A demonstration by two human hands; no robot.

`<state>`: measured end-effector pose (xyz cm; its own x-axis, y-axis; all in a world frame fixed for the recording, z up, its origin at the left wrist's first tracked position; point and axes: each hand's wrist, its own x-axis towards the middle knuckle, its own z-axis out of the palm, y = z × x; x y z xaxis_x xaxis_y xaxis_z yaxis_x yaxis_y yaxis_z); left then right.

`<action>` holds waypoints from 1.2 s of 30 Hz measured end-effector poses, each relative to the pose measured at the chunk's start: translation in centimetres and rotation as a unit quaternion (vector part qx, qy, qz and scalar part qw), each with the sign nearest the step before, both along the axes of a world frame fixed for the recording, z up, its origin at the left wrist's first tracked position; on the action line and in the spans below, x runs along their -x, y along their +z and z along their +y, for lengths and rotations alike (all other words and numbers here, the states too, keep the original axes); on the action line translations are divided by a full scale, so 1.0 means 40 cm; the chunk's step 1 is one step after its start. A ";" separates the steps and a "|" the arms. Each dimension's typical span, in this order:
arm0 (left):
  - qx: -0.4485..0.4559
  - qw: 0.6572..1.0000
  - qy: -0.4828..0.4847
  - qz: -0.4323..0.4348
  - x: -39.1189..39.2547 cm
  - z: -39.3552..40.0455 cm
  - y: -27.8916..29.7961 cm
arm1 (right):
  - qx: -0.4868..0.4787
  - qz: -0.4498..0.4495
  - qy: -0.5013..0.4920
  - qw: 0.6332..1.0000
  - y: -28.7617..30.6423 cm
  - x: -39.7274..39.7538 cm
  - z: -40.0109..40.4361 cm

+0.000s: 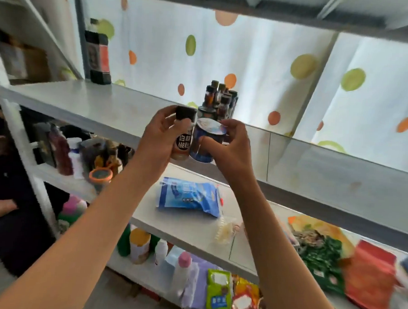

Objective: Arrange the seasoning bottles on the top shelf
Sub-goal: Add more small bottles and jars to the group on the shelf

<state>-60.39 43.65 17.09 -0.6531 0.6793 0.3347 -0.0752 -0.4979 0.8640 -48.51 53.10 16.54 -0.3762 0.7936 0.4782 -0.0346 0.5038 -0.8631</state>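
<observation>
Two bare arms reached up from the bottom edge, one on each side. The left hand (160,138) had its grip curled round one brown bottle (183,134) with a black cap and a black label with white signs. The right hand (229,146) pinched one round blue jar (204,142) with a shiny, flat silver lid. Bottle and jar touched side by side, held up in front of the edge of the top shelf (83,100), not yet on it. On that smooth, pale shelf stood a tight bunch (220,100) of small dark bottles with black caps; about six showed, but they hid each other, so the count was not sure. One tall black box (98,56) with a red patch stood far back on the left. The next shelf down held one crinkly blue bag (189,195) and blurry jars on the left. Lower down lay soft packets, green, red and orange, cut off at the right edge.
</observation>
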 end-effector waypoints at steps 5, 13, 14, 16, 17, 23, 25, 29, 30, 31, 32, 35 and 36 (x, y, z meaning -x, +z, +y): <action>0.027 0.998 -0.037 0.051 0.130 0.134 -0.008 | 0.015 -0.001 -0.067 0.998 0.001 0.099 0.092; 0.100 0.973 -0.060 0.199 0.336 0.307 -0.052 | 0.063 -0.021 -0.171 0.983 -0.016 0.254 0.220; 0.105 0.968 -0.050 0.223 0.353 0.323 -0.056 | 0.061 -0.030 -0.178 0.982 -0.019 0.269 0.231; 0.105 0.962 -0.039 0.250 0.381 0.349 -0.064 | 0.053 -0.059 -0.189 0.979 -0.028 0.294 0.247; 0.103 0.961 -0.032 0.256 0.390 0.356 -0.066 | 0.049 -0.072 -0.193 0.977 -0.035 0.302 0.254; 0.097 0.956 0.001 0.276 0.397 0.374 -0.083 | 0.020 -0.072 -0.200 0.977 -0.076 0.322 0.275; 0.091 0.954 0.013 0.284 0.393 0.373 -0.093 | 0.012 -0.065 -0.193 0.979 -0.083 0.315 0.274; 0.131 0.937 0.046 0.319 0.401 0.386 -0.113 | 0.009 -0.073 -0.175 0.982 -0.092 0.303 0.279; 0.138 0.936 0.057 0.320 0.404 0.389 -0.117 | 0.000 -0.073 -0.179 0.981 -0.093 0.305 0.281; 0.140 0.936 0.068 0.316 0.407 0.391 -0.120 | -0.011 -0.076 -0.184 0.980 -0.093 0.309 0.283; 0.141 0.937 0.077 0.309 0.407 0.390 -0.120 | -0.020 -0.082 -0.187 0.979 -0.093 0.314 0.284; 0.136 0.943 0.092 0.290 0.398 0.377 -0.111 | -0.029 -0.092 -0.180 0.979 -0.094 0.319 0.287; 0.129 0.945 0.096 0.286 0.394 0.371 -0.106 | -0.032 -0.093 -0.177 0.979 -0.095 0.318 0.288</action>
<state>-76.13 58.49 12.85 -0.5349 0.6742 0.5093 0.5114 -0.2214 0.8303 -61.23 64.62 12.73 -0.1682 0.8604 0.4811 0.3066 0.5095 -0.8040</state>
